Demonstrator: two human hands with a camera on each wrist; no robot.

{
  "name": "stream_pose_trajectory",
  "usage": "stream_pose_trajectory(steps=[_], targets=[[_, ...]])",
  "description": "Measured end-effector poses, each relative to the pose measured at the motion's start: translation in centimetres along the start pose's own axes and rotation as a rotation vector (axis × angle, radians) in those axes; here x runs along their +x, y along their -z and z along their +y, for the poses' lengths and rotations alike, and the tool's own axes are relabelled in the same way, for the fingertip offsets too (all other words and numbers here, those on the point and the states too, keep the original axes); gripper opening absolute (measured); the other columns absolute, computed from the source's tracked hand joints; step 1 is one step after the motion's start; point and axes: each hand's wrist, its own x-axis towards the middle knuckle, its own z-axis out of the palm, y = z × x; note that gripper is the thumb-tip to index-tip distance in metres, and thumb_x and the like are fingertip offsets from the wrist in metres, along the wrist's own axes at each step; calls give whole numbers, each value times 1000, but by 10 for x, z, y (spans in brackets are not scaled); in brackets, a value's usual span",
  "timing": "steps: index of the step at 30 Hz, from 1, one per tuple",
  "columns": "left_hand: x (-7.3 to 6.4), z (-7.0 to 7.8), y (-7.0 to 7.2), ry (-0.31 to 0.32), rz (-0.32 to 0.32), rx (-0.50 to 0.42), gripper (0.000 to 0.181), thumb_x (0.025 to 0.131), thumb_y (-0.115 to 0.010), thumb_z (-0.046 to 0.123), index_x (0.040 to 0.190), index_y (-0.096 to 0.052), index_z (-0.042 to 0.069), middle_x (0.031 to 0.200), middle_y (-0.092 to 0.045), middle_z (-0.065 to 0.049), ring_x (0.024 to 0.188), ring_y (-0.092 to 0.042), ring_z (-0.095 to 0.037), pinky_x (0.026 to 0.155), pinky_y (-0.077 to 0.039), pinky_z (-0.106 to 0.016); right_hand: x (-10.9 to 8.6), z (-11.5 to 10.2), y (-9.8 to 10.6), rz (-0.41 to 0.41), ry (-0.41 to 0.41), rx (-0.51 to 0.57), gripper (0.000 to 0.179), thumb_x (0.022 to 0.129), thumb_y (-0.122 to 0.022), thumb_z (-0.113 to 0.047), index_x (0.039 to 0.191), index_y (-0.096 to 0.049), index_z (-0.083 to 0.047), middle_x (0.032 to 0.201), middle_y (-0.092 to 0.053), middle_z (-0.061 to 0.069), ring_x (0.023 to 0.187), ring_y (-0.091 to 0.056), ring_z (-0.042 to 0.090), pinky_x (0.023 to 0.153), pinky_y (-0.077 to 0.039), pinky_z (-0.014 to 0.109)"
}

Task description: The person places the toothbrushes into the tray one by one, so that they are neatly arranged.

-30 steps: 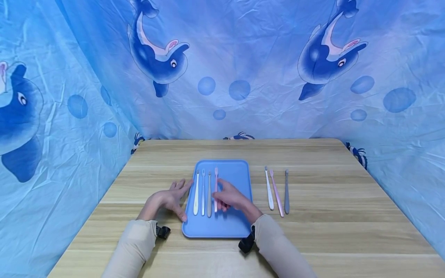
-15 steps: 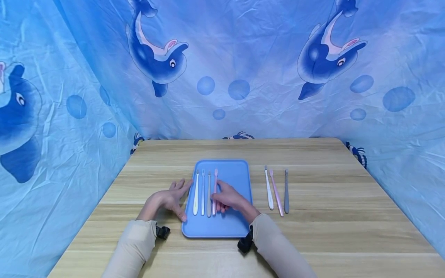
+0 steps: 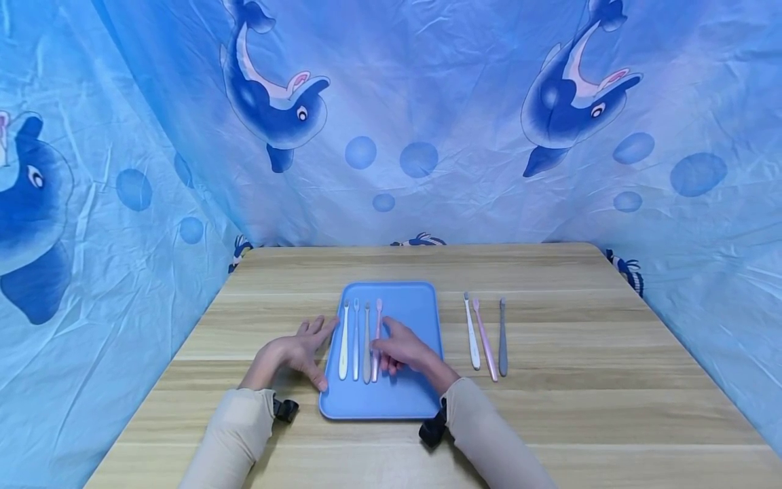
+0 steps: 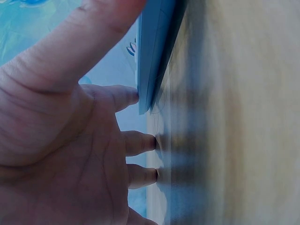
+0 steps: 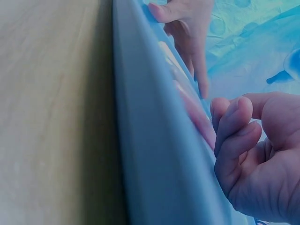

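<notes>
**On the tray: four toothbrushes laid, three waiting**

On the wooden surface [image 3: 550, 407] sits a blue tray [image 3: 415, 401], near the person's edge.

- Tray contents: four toothbrushes side by side, heads away from the person: cream [image 3: 344, 339], pale blue [image 3: 356, 336], grey [image 3: 367, 339], pink [image 3: 377, 326]. I judge these placed.
- Right hand [image 3: 400, 350]: over the tray, fingers curled about the lower handle of the pink toothbrush; whether it pinches or merely touches, I cannot tell for certain. The brush lies flat, just beside the grey one.
- Left hand [image 3: 299, 353]: relaxed and flat, holding nothing; fingertips rest on the surface, thumb against the tray's left rim.
- Off the tray, well to the right: three more toothbrushes in a row, white [image 3: 471, 333], pink [image 3: 485, 339], dark grey [image 3: 502, 336]. Untouched; these appear left to move.

By count, a little past halfway.
</notes>
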Motion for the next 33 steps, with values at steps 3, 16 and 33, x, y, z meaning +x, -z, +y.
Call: stream_pose_trajectory(steps=[3,16,33], targets=[[0,0,0,-1,1,0,148,53,-94,53,163,-3,15,167,3,-27,151,6,-56,114,-10,-79,-4,-3,3,23,1,-16,81,99,-59,-20,161,-9,-4,54,-59,1,36,-50,9,35,-38,19],[-1,0,-1,-9,6,-1,147,54,-95,51,163,-2,15,167,3,-27,152,7,-56,114,-10,-79,-25,-18,29,45,52,-38,77,101,-56,-24,162,-12,-9,52,-59,0,37,-50,9,39,-41,22],[-1,0,-3,18,7,-24,146,54,-94,53,163,-4,19,168,4,-24,153,10,-53,115,-7,-79,-57,-22,75,93,114,-26,79,102,-56,-25,162,-7,-14,51,-59,0,38,-51,10,42,-43,26]])
